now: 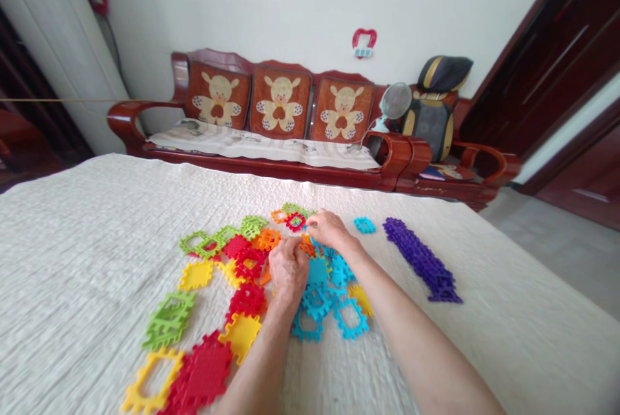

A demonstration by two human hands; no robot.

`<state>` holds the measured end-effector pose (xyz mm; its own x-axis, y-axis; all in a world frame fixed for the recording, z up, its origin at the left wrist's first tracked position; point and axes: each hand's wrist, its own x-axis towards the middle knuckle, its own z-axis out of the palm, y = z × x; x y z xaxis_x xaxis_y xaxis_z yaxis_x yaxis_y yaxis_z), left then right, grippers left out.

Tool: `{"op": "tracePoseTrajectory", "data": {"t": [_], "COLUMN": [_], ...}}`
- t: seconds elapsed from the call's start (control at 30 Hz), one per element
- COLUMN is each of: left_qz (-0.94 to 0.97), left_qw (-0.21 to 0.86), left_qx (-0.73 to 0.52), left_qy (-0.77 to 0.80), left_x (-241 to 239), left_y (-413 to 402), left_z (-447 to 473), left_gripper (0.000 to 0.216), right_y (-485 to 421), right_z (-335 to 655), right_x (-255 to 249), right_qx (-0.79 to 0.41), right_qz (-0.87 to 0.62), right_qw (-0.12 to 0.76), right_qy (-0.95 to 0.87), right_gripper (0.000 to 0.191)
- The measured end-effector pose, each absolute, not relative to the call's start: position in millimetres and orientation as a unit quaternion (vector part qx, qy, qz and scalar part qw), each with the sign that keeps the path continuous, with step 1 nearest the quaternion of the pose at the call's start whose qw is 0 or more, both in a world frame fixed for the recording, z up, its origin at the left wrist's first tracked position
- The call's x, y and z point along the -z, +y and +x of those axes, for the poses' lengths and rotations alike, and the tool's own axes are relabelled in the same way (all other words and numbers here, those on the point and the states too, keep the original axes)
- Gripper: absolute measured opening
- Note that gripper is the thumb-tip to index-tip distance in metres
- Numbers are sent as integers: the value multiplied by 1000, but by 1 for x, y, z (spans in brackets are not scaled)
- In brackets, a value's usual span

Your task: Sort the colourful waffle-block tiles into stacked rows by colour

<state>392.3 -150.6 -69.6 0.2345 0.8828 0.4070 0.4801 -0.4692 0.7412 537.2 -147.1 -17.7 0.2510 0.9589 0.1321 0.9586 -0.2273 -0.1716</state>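
Observation:
My left hand (289, 266) is closed over the middle of a pile of toothed plastic building tiles, between orange tiles (268, 239) and blue tiles (317, 273). What its curled fingers hold is hidden. Farther out, my right hand (328, 229) has its fingers pinched beside a red open-centred tile (295, 221); a small bit of blue shows at the fingertips, too little to tell the piece. Red tiles (248, 299), yellow tiles (241, 335) and green tiles (169, 320) spread to the left of my hands.
A row of purple tiles (421, 257) lies on the right of the cream cloth cover (87, 241). One blue tile (365, 225) sits apart near it. Beyond the edge stand a wooden sofa (271, 166) with bear cushions and a small fan (396, 102).

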Motion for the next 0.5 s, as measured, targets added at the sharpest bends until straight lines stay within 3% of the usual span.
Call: {"op": "tracePoseTrajectory", "data": {"t": [0.2,0.33,0.5], "left_qz": [752,750,750], "left_qw": [242,240,244], "left_qx": [-413,-416,-420], "left_qy": [454,454,450], "left_x": [68,66,65], "left_y": [-152,-154,-154], "left_z": [393,393,393], "left_gripper": [32,32,32], "right_y": [-134,-133,-135], "right_z": [531,530,541], "right_x": [18,17,19], "right_qx": [-19,-25,-20], "right_qz": [-802,-802,-791], "right_qw": [44,38,115], "right_qy": [-596,-595,-601], "right_gripper": [31,23,23]}}
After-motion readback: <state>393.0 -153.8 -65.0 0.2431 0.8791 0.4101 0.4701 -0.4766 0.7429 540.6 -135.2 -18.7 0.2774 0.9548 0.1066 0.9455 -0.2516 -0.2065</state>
